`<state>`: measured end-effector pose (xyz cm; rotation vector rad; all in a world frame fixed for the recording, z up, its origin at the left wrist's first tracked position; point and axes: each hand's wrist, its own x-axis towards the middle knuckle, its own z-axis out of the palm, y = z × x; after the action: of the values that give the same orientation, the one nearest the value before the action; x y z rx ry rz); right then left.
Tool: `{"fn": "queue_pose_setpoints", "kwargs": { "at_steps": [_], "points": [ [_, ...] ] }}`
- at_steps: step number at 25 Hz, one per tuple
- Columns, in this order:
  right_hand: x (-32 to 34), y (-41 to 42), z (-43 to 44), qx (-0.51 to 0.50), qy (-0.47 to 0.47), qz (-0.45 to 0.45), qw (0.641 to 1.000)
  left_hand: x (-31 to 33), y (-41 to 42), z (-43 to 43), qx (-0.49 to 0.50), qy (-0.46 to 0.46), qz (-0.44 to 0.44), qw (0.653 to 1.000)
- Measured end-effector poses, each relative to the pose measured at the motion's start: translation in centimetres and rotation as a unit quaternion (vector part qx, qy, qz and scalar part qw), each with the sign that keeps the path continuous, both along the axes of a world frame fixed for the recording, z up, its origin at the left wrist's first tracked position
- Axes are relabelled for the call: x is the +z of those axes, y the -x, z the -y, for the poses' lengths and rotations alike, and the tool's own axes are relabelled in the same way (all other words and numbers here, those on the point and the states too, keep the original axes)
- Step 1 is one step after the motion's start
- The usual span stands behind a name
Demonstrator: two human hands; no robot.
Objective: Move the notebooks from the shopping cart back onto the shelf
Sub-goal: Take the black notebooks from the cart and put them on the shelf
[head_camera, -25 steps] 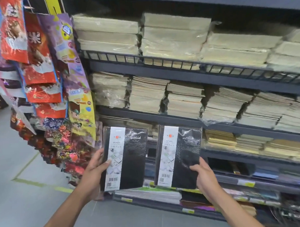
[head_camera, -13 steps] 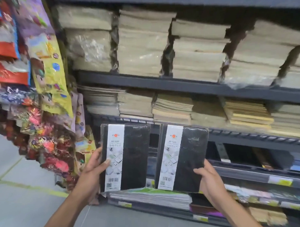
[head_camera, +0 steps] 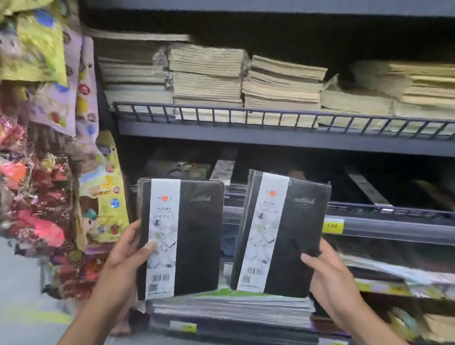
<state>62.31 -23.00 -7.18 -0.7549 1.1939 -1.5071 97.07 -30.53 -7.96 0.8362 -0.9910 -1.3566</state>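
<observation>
I hold two black diary notebooks upright in front of the shelving, each with a white paper band down its cover. My left hand (head_camera: 123, 261) grips the left notebook (head_camera: 195, 238) by its left edge, thumb on the band. My right hand (head_camera: 328, 277) grips the right notebook (head_camera: 298, 237) at its lower right corner; this one tilts slightly to the right. Both notebooks hang in front of a dark shelf (head_camera: 393, 226) with a wire front rail, where similar dark notebooks lie in shadow. The shopping cart is out of sight.
Stacks of tan exercise books (head_camera: 207, 75) fill the wire-railed shelf above. Colourful packets (head_camera: 48, 158) hang on the left end of the unit. A pile of flat books (head_camera: 231, 306) lies on a lower shelf under the notebooks. A yellow price tag (head_camera: 332, 226) sits on the rail.
My view has dropped and moved closer to the shelves. Both notebooks stay in my hands and now sit nearer the dark lower shelf.
</observation>
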Motion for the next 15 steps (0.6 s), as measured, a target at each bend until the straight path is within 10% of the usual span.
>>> {"fn": "queue_pose_setpoints", "kwargs": {
  "at_steps": [15],
  "points": [
    [9.4, -3.9, 4.4, -0.011, -0.004, -0.119, 0.993, -1.2, -2.1, -0.8, -0.011, -0.014, -0.008, 1.0]
  ]
}}
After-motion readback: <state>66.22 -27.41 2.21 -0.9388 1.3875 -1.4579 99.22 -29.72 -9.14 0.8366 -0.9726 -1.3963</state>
